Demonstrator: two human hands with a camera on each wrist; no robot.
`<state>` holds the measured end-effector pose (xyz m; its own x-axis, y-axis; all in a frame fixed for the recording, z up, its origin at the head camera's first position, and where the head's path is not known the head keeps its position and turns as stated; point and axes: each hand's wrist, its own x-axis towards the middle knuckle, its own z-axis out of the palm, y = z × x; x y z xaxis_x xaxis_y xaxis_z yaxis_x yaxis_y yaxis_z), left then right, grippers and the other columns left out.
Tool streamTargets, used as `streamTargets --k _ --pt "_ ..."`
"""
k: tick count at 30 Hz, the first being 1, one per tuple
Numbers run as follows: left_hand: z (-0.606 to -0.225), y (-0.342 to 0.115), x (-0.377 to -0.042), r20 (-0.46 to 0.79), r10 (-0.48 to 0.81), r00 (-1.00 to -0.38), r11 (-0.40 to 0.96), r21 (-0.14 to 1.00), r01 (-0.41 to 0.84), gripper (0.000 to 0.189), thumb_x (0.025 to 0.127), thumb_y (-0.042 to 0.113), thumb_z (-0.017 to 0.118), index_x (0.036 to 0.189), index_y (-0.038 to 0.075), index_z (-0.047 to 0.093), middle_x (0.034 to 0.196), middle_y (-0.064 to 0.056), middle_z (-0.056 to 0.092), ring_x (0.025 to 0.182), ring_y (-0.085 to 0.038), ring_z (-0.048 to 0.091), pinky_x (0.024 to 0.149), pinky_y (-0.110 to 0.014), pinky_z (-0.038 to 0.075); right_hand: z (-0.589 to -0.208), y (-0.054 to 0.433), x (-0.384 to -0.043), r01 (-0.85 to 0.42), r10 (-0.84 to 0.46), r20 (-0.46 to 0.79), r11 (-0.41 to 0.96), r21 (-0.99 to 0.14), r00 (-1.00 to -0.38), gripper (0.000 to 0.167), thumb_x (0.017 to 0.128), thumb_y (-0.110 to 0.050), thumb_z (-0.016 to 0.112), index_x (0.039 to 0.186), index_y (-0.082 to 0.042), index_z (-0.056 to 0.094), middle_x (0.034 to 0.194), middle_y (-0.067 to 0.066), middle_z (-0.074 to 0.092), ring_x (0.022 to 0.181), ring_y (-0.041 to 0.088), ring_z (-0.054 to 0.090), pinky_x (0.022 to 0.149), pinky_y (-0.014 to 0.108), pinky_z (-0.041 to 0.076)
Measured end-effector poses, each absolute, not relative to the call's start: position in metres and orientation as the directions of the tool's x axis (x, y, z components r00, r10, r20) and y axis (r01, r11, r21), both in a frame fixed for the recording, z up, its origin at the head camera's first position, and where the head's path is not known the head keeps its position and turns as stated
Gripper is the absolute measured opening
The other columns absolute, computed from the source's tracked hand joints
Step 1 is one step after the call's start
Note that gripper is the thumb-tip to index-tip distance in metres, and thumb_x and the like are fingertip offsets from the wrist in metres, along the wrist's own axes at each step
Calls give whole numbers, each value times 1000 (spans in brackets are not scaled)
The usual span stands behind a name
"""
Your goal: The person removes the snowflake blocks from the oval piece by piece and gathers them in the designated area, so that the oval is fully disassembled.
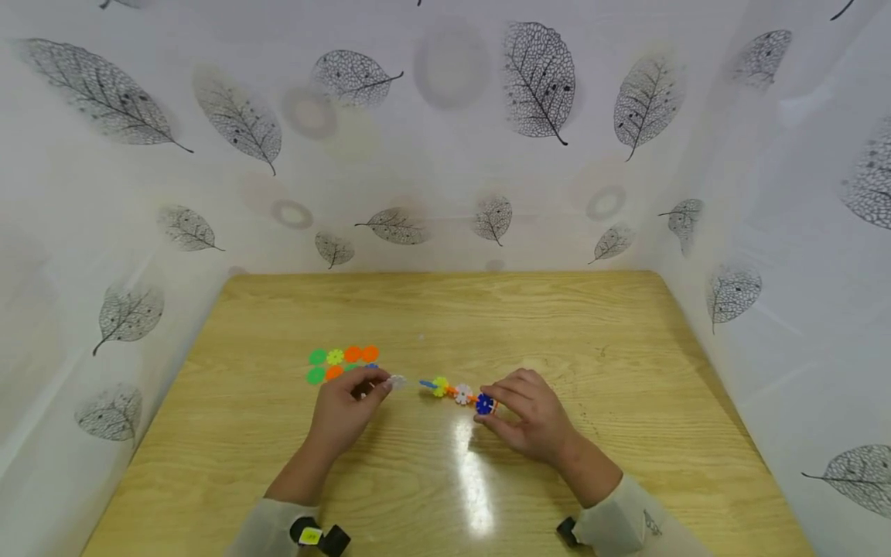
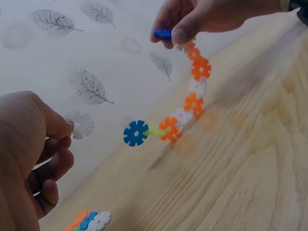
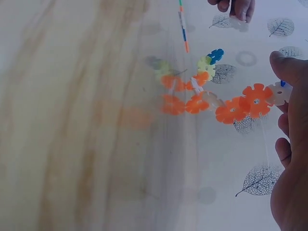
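Between thumb and fingers, my left hand (image 1: 349,406) pinches a white snowflake disc (image 2: 81,124) with a notched edge. My right hand (image 1: 532,414) grips the dark blue disc (image 1: 485,403) at one end of a chain of interlocked snowflake discs. Orange discs (image 2: 200,68) and white ones alternate along much of this chain, which curves away from the right hand. Near its far end sits a yellow disc (image 1: 440,386), followed by a lighter blue disc (image 2: 135,133) at the tip. A gap separates the white disc from that blue tip.
On the wooden table (image 1: 592,333), loose discs lie in rows beside the left hand, among them a green disc (image 1: 316,375) and an orange disc (image 1: 370,353); the hand hides some. A leaf-patterned white curtain (image 1: 445,155) encloses the back and sides.
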<state>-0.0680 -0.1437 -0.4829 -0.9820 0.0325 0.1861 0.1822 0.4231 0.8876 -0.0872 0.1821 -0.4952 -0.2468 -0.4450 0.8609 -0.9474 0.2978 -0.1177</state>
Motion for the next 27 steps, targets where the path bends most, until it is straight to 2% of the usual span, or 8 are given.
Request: streamTargets --k 7,17,27 --pt "-488 -163 -68 139 -26 -990 461 880 112 10 94 18 79 103 15 81 94 2 75 80 -17 66 67 -27 55 -495 182 -87 -946 -444 861 301 -119 -249 39 88 -28 85 109 2 76 96 9 76 79 20 68 74 38 52" --pt "-496 -186 -67 69 -107 -992 581 814 -6 12 95 18 78 104 12 82 96 -1 76 84 -15 66 73 -25 54 -494 183 -86 -941 -447 854 313 -130 -267 38 88 -30 84 109 2 77 96 8 77 79 20 68 74 38 52" --pt "-497 -198 -70 12 -132 -991 619 782 -73 17 95 21 77 107 10 82 104 -7 78 95 -21 70 79 -28 55 -491 183 -87 -942 -449 854 313 -125 -263 38 87 -29 85 109 1 77 95 8 76 79 19 69 72 38 53"
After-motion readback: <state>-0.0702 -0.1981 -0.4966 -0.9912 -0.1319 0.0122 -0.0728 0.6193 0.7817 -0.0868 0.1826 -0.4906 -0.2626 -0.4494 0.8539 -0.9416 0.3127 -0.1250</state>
